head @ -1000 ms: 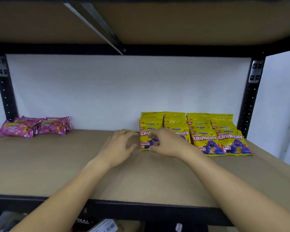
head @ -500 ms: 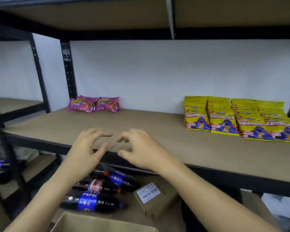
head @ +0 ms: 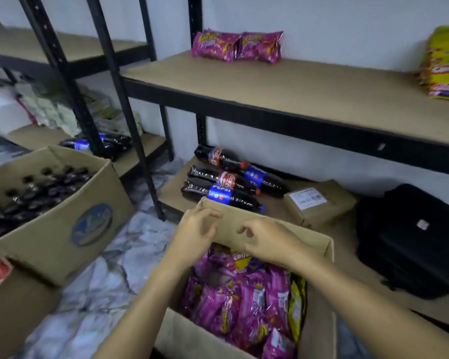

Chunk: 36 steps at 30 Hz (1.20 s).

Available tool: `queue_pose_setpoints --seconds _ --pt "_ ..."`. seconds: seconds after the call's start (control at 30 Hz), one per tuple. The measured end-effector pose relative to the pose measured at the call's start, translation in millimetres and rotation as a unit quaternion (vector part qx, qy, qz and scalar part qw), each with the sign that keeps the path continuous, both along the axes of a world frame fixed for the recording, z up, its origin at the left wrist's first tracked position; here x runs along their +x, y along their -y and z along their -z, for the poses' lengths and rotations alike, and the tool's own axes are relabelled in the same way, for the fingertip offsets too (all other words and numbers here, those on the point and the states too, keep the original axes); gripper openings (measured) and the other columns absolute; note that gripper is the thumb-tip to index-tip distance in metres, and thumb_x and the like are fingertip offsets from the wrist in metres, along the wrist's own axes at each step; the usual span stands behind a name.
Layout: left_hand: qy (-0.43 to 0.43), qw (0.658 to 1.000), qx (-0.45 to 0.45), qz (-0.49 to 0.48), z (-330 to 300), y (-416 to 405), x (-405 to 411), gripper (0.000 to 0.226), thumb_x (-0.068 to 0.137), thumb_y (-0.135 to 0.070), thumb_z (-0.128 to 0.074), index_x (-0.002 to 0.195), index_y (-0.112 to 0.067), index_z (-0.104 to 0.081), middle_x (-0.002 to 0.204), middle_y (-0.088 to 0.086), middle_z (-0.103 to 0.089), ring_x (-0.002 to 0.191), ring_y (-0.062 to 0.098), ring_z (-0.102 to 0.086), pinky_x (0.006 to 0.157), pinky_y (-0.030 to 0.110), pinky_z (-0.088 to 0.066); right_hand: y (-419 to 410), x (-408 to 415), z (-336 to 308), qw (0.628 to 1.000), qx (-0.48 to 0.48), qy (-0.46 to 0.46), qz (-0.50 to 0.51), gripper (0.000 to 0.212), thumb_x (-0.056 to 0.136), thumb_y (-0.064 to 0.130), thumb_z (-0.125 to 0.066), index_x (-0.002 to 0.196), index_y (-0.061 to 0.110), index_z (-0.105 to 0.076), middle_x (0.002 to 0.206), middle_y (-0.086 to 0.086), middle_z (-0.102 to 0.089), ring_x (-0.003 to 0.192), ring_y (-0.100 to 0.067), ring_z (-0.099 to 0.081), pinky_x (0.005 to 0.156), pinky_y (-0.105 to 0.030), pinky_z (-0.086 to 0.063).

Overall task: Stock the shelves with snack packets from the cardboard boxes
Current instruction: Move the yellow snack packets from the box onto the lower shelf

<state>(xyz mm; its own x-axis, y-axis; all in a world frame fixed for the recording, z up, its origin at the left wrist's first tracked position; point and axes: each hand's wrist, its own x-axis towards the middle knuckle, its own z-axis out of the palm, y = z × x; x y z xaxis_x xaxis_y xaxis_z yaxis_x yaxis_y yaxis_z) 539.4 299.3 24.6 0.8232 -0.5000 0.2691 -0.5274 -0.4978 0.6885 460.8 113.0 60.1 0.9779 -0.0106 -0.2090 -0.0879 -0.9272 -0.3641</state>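
An open brown cardboard box point(head: 314, 330) sits low in front of the shelving, its far flap upright, packed with shiny magenta snack packets point(head: 244, 299) lying jumbled on edge; one yellow packet point(head: 297, 304) is wedged against its right wall. On the brown board shelf point(head: 296, 84) with a black metal frame, two matching magenta packets point(head: 237, 46) lean against the back wall at the left, and a stack of yellow packets point(head: 445, 66) lies at the far right, well apart.

A shop stockroom: black metal racks point(head: 109, 81) with board shelves point(head: 309, 84) hold snack packets point(head: 236, 46) and cola bottles point(head: 226, 182), with open cartons point(head: 52, 229) of stock on the floor.
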Motion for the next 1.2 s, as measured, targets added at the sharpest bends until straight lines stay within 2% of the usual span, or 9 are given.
queue_pose_setpoints --seconds 0.23,0.33,0.4,0.6,0.73,0.93,1.03,1.13,1.2 --pt "-0.137 0.979 0.132 0.068 52 -3 -5 0.022 0.094 -0.019 -0.061 0.114 -0.018 -0.071 0.111 -0.001 -0.07 0.105 0.017 -0.063 0.09 0.03 -0.05 8 -19 67 0.984 -0.045 -0.163 0.06 0.031 0.088 0.033 -0.069 0.113 0.015 -0.066 0.107 -0.006 -0.068 0.098 -0.025 -0.063 0.086 -0.036 -0.052" --pt "-0.175 0.965 0.176 0.087 64 14 -2 0.023 0.094 -0.022 -0.06 0.116 -0.018 -0.069 0.114 0.003 -0.069 0.106 0.022 -0.063 0.093 0.038 -0.051 18 -31 86 0.972 -0.085 -0.203 0.085 0.015 0.086 0.027 -0.065 0.085 0.013 -0.063 0.088 -0.006 -0.066 0.085 -0.027 -0.061 0.071 -0.034 -0.048" --pt "-0.189 0.957 0.2 0.087 77 26 1 0.023 0.094 -0.025 -0.061 0.114 -0.018 -0.068 0.114 0.006 -0.068 0.105 0.026 -0.062 0.093 0.041 -0.052 25 -38 104 0.962 -0.103 -0.225 0.111 0.026 0.087 0.026 -0.062 0.067 0.016 -0.05 0.079 -0.005 -0.059 0.078 -0.025 -0.057 0.064 -0.03 -0.041" --pt "-0.241 0.932 0.265 0.054 123 44 13 0.028 0.095 -0.025 -0.059 0.114 -0.006 -0.065 0.118 0.015 -0.066 0.108 0.031 -0.061 0.09 0.038 -0.051 50 -44 173 0.941 -0.13 -0.27 0.16 0.016 0.084 0.028 -0.063 0.092 0.014 -0.065 0.093 -0.007 -0.068 0.081 -0.023 -0.064 0.072 -0.032 -0.057" --pt "-0.276 0.917 0.283 0.055 142 51 21 0.035 0.098 -0.027 -0.057 0.124 -0.004 -0.058 0.128 0.017 -0.06 0.117 0.033 -0.056 0.091 0.034 -0.044 34 -50 173 0.936 -0.142 -0.282 0.154 0.007 0.088 0.015 -0.054 0.084 0.012 -0.058 0.101 -0.01 -0.069 0.082 -0.025 -0.065 0.062 -0.029 -0.048" --pt "-0.315 0.909 0.266 0.052 166 50 24 0.047 0.098 -0.028 -0.059 0.141 -0.011 -0.047 0.143 0.013 -0.051 0.126 0.03 -0.051 0.095 0.03 -0.04 30 -51 182 0.933 -0.143 -0.287 0.163 0.025 0.094 0.0 -0.048 0.114 0.0 -0.063 0.124 -0.018 -0.062 0.111 -0.031 -0.064 0.073 -0.033 -0.048" --pt "-0.322 0.914 0.236 0.072 171 51 25 0.055 0.097 -0.024 -0.062 0.147 -0.015 -0.042 0.147 0.01 -0.048 0.128 0.029 -0.049 0.092 0.025 -0.039 24 -51 183 0.936 -0.113 -0.296 0.151 0.021 0.094 -0.005 -0.046 0.103 0.001 -0.064 0.118 -0.018 -0.063 0.103 -0.03 -0.064 0.071 -0.031 -0.048" --pt "-0.303 0.903 0.281 0.115 173 54 28 0.063 0.095 -0.025 -0.065 0.152 -0.023 -0.036 0.157 0.01 -0.031 0.137 0.032 -0.039 0.109 0.036 -0.039 18 -54 180 0.948 -0.095 -0.275 0.13 0.022 0.093 -0.006 -0.047 0.077 0.008 -0.053 0.103 -0.017 -0.061 0.091 -0.03 -0.063 0.068 -0.03 -0.045" --pt "-0.291 0.893 0.315 0.137 175 56 31 0.066 0.095 -0.023 -0.065 0.153 -0.025 -0.033 0.161 0.008 -0.018 0.144 0.034 -0.028 0.117 0.043 -0.031 16 -56 183 0.953 -0.087 -0.267 0.115 0.02 0.092 -0.006 -0.049 0.077 0.008 -0.051 0.101 -0.014 -0.06 0.086 -0.028 -0.062 0.069 -0.033 -0.049"
